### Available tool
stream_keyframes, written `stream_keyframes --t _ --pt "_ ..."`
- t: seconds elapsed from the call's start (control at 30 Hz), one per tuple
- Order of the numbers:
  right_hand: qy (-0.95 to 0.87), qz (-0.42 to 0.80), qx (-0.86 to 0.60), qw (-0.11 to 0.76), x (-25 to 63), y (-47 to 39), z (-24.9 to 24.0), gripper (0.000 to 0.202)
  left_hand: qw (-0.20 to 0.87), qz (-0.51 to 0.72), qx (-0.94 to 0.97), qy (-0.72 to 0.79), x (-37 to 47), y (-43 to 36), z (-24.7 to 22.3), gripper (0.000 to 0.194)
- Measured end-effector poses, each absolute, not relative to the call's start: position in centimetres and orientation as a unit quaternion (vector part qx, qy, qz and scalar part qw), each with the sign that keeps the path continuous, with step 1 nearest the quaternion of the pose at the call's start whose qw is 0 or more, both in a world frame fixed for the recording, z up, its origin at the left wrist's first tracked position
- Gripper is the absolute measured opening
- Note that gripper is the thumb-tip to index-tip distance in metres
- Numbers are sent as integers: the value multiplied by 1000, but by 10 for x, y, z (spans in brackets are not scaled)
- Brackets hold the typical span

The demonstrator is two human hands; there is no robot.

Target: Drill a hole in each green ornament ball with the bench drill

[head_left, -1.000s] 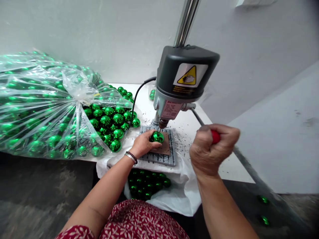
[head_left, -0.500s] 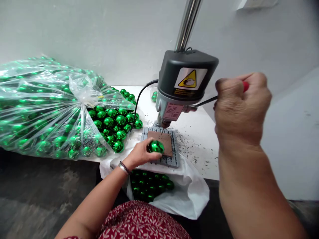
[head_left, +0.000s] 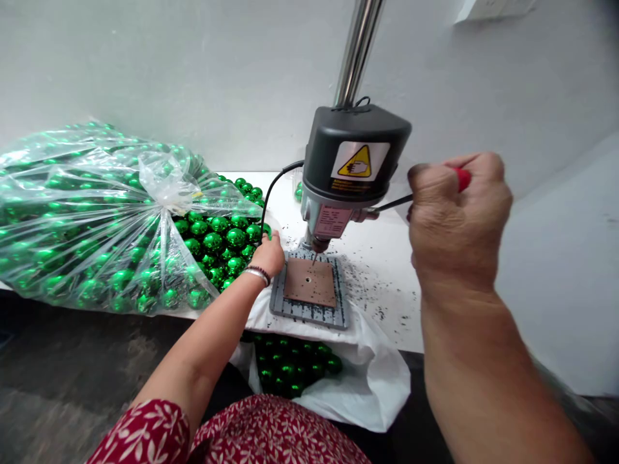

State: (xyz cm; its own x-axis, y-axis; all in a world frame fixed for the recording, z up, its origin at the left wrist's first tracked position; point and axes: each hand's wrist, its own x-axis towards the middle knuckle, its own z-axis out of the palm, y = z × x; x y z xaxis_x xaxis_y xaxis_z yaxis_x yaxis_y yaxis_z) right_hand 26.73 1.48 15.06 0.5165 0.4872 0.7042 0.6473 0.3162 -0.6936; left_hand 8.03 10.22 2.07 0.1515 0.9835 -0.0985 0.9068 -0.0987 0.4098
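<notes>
From where I stand this looks like a small workshop: a bench drill press (head_left: 356, 151) on a white table (head_left: 391, 283) strewn with dark shavings (head_left: 360, 283), beside a bulging plastic bag (head_left: 167, 187) of shiny green balls (head_left: 236, 238).

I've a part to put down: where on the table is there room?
Between the drill base and right hand, the white table shows only scattered shavings. Left of the base is crowded with the left hand, green balls and their bag.
</notes>
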Motion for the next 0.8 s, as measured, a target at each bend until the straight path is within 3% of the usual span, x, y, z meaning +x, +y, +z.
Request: stream_keyframes --t 0.07,0.37,0.67,0.73,0.8 --pt "-453 -29 -604 655 262 11 155 14 202 73 703 677 89 113 20 70" --pt "-474 -37 -584 658 257 5 154 15 208 87 701 677 81 120 6 46" --pt "-503 -67 -550 664 257 7 151 23 206 206 649 703 86 109 9 56" --pt "-497 -62 -552 667 256 7 151 21 263 278 648 658 84 99 11 55" --pt "-491 -56 -552 671 255 6 151 20 394 345 616 588 79 86 13 52"
